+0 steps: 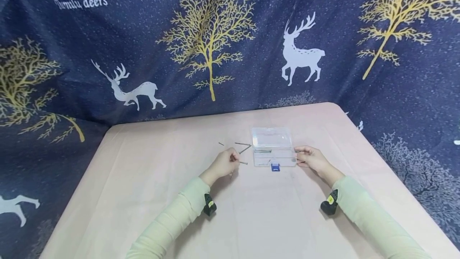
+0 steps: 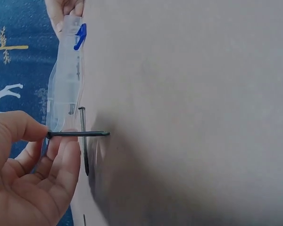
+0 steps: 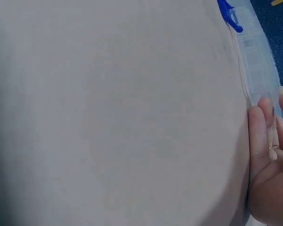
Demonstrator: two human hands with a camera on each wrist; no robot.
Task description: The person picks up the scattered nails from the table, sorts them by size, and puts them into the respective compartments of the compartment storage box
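My left hand point(image 1: 224, 163) pinches a dark nail point(image 2: 80, 134) by its head end between thumb and fingers, the shank sticking out to the right. Right beside that hand, two more nails point(image 1: 242, 144) lie on the table, left of a clear plastic box point(image 1: 284, 153). The box stands with its lid point(image 1: 271, 136) tipped back and its blue latch point(image 1: 275, 167) at the front. Several nails point(image 1: 263, 151) lie inside, in the back left part. At the box's right end, my right hand point(image 1: 313, 161) holds it with the fingertips; part of this grip is hidden.
A small thin dark piece point(image 1: 221, 144) lies on the table, farther left than the nails. The pale pink cloth point(image 1: 262, 215) covers the whole table. Behind it hangs a dark blue curtain point(image 1: 233, 87) printed with deer and trees.
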